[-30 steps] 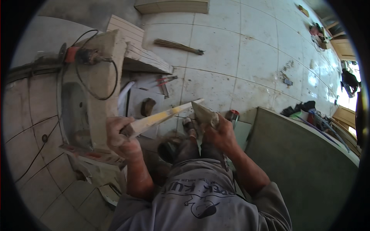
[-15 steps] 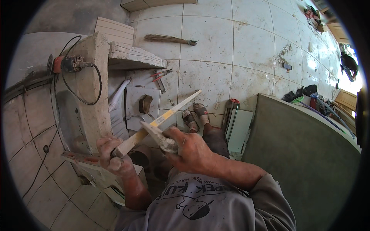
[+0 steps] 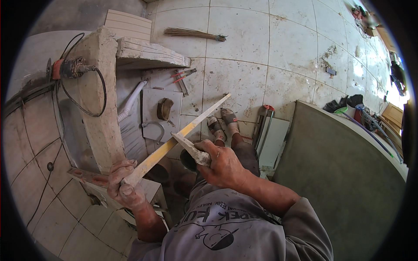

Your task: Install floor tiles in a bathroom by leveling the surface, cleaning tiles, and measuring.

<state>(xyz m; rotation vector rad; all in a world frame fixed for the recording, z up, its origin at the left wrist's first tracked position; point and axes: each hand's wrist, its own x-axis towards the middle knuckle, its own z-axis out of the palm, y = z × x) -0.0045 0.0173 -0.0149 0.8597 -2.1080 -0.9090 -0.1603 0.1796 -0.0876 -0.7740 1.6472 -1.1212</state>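
Note:
My left hand [image 3: 126, 187] is closed round the near end of a long straight wooden batten [image 3: 163, 151], dusty and pale yellow, which slants away to the upper right. In my closed right hand [image 3: 224, 166] is a trowel-like tool [image 3: 190, 148] crusted with pale cement, seen nearly edge-on. Its narrow tip meets the batten's edge around mid-length; whether it presses on it I cannot tell. My fingers hide the tool's handle. The batten's far end reaches over the tiled floor, near my feet in sandals.
An orange-and-black angle grinder [image 3: 69, 68] with a looped cord lies on the rough concrete ledge [image 3: 102, 108] at left. A stick broom [image 3: 191, 33] and red-handled pliers [image 3: 185, 76] lie on the floor. A grey-green slab [image 3: 339, 174] stands at right. Another person [image 3: 397, 78] is at far right.
The trowel-like tool has shifted slightly right and its tip now lies higher along the batten. The batten has tilted a little more upward. The view has shifted slightly.

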